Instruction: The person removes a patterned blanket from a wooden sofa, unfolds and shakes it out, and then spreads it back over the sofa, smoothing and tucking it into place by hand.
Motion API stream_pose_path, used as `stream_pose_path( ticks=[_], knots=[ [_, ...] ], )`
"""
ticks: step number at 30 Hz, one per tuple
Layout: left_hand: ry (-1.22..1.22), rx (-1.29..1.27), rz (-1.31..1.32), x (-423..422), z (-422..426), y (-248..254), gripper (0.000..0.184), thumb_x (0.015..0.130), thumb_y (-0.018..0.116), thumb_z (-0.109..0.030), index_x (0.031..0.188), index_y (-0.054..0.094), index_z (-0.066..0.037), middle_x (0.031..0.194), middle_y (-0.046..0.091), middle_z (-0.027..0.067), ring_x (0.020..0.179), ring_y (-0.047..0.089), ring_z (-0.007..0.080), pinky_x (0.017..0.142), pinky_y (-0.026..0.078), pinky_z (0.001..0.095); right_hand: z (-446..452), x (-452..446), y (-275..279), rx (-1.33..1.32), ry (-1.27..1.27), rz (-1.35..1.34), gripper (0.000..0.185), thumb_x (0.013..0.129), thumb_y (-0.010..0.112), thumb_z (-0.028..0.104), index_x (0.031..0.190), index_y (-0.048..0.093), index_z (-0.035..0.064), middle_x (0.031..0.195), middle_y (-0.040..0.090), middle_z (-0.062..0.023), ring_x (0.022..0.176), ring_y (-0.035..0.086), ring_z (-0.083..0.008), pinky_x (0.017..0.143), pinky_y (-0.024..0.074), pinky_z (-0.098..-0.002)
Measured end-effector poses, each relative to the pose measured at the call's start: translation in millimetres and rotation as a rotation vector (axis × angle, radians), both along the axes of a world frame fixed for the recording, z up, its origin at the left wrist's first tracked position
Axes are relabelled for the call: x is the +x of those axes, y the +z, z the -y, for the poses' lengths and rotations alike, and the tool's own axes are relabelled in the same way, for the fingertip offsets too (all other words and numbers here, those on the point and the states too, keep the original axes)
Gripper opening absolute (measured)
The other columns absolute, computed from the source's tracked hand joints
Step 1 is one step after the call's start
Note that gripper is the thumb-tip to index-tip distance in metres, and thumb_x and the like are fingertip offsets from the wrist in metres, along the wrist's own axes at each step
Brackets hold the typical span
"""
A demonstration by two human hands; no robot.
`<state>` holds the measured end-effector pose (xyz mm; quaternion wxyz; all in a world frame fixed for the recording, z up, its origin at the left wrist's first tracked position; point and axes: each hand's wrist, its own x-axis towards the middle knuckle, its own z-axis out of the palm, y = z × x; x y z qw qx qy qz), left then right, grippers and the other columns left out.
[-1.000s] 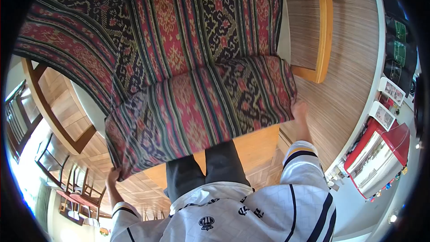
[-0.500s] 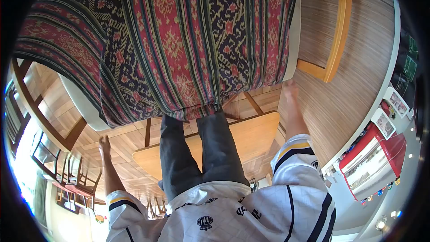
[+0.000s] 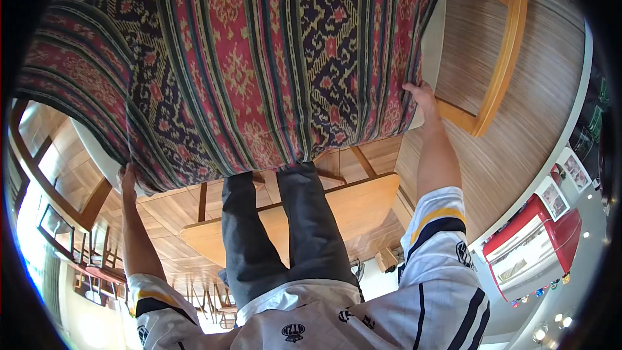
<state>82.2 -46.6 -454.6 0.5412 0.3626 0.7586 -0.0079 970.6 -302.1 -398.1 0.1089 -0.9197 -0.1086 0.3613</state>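
A striped woven cloth in red, black and green, with yellowish motifs, covers a pale surface in front of me. My left hand is at the cloth's near left edge, its fingers closed on the fabric. At the right edge, my right hand grips the cloth, finger and thumb over the border. The near edge of the cloth hangs close to my legs. Some fingers of both hands are hidden.
Wooden chairs flank the cloth, one at the left and one at the right. A light wooden bench or tabletop lies behind my legs. A wood-grain counter curves along the right side.
Both hands have moved forward from beside the cloth to its left and right edges and taken hold of them. The view has shifted slightly.
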Motion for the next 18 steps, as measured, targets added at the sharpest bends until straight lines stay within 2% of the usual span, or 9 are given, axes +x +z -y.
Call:
stream_pose_path(
  ticks=[1,4,6,10,11,14,15,17,18],
  knots=[
    [0.174,0.096,0.001,10,2,8,0.025,0.088,0.049,-0.024,0.097,0.054,-0.002,0.089,0.056,0.0021,0.08,0.05,0.0113,0.07,0.04,0.0257,-1,1,5,0.031,-0.048,-0.059,0.043,0.072,0.066,0.02,0.103,0.053,-0.0052,0.093,0.061,-0.0147,0.082,0.058,-0.0205,0.068,0.0463,-0.0293],
    [0.534,0.336,0.001,10,7,39,0.025,0.088,0.05,-0.028,0.088,0.054,-0.003,0.08,0.052,-0.0002,0.073,0.046,0.0094,0.064,0.038,0.0247,0,7,26,0.223,-0.362,-0.128,0.038,0.071,0.066,0.016,0.103,0.055,-0.0008,0.093,0.061,-0.0126,0.076,0.06,-0.0208,0.06,0.0486,-0.03],
    [0.367,0.368,-0.091,-28,5,45,0.027,0.087,0.052,-0.031,0.085,0.053,-0.004,0.076,0.051,-0.0011,0.07,0.045,0.0089,0.062,0.037,0.0244,5,14,33,0.289,-0.426,-0.154,0.034,0.071,0.065,0.014,0.102,0.057,0.0028,0.089,0.062,-0.0115,0.074,0.061,-0.02,0.056,0.0486,-0.0289],
    [-0.06,0.225,-0.307,-15,-13,87,0.032,0.084,0.057,-0.037,0.084,0.054,-0.005,0.07,0.051,-0.0029,0.065,0.044,0.0089,0.06,0.038,0.0244,6,15,48,-0.533,0.367,0.163,0.054,0.067,0.066,0.034,0.109,0.053,0.0007,0.088,0.061,-0.0199,0.086,0.059,-0.0329,0.076,0.0461,-0.0374],
    [-0.12,0.094,-0.358,-26,-17,83,0.032,0.083,0.058,-0.036,0.087,0.055,-0.004,0.068,0.053,-0.0021,0.065,0.046,0.0092,0.059,0.039,0.0265,2,17,49,-0.735,0.567,0.249,0.06,0.067,0.066,0.039,0.11,0.052,0.0002,0.088,0.061,-0.022,0.089,0.058,-0.0362,0.082,0.0455,-0.0396],
    [-0.366,0.22,-0.325,-67,-16,72,0.031,0.081,0.059,-0.034,0.088,0.056,-0.004,0.07,0.055,0.0026,0.066,0.05,0.0141,0.061,0.04,0.0288,-44,-1,52,-0.574,0.55,0.612,0.056,0.072,0.059,0.038,0.113,0.049,0.0012,0.103,0.056,-0.0228,0.1,0.052,-0.0374,0.085,0.0436,-0.0401],
    [-0.619,0.259,-0.672,-61,-25,82,0.035,0.079,0.059,-0.034,0.094,0.055,-0.003,0.083,0.059,0.0106,0.075,0.056,0.0232,0.067,0.042,0.0336,-80,-4,58,-0.536,0.587,0.544,0.051,0.077,0.054,0.035,0.115,0.047,0.0012,0.114,0.049,-0.0226,0.106,0.048,-0.0363,0.088,0.041,-0.0402],
    [-0.643,0.279,-0.855,-85,-29,60,0.039,0.078,0.058,-0.037,0.099,0.053,-0.003,0.091,0.058,0.0149,0.083,0.056,0.0289,0.072,0.042,0.0371,-127,-4,49,-0.228,0.655,0.704,0.045,0.076,0.056,0.029,0.112,0.049,0.0037,0.111,0.05,-0.0216,0.099,0.051,-0.0374,0.084,0.042,-0.0429],
    [-0.656,0.286,-0.949,-93,-30,52,0.042,0.078,0.058,-0.038,0.101,0.052,-0.003,0.094,0.057,0.0171,0.087,0.056,0.0318,0.075,0.042,0.0389,-156,-8,49,-0.08,0.669,0.685,0.044,0.076,0.056,0.028,0.112,0.049,0.0031,0.111,0.05,-0.0226,0.099,0.051,-0.0378,0.084,0.0422,-0.0429]
  ],
)
